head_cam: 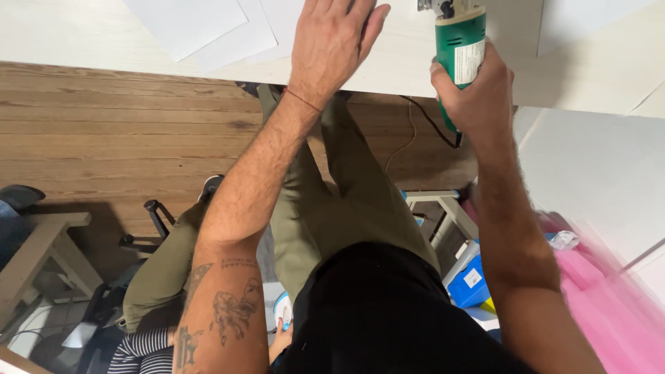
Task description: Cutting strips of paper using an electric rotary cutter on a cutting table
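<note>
The right hand [474, 90] is closed around the green power tool [459, 52] at the edge of the white table [83, 41], while the left hand [332, 41] lies open and flat on the table beside the white sheets [201, 24], probably to steady them.

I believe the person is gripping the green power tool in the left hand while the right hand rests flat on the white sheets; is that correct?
Not quite: the hands are swapped. In the head view, the right hand grips the green power tool, and the left hand rests flat on the white sheets on the white table.
</note>
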